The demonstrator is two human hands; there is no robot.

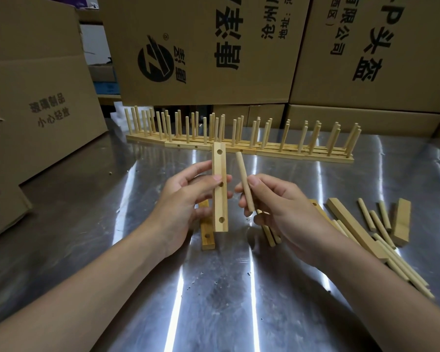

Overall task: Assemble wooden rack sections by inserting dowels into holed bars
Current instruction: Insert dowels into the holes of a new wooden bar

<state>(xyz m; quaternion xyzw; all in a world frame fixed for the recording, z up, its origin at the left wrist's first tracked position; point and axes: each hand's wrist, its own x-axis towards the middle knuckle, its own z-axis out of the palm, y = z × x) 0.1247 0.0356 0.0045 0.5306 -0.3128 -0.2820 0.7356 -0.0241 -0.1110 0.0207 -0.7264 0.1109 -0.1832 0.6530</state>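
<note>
My left hand (188,199) grips a pale wooden bar with three holes (220,199), held upright above the table. Just to its right, my right hand (277,201) pinches a single dowel (244,179) between thumb and fingers; the dowel stands nearly upright, a short gap from the bar, in no hole. More dowels (271,233) stick out from under my right hand. A darker holed bar (207,238) lies on the table below the held bar.
Finished rack sections with upright dowels (239,138) line the back of the shiny metal table (214,301). Loose dowels (381,224) and bars (351,224) lie at the right. Cardboard boxes (201,47) wall the back and the left.
</note>
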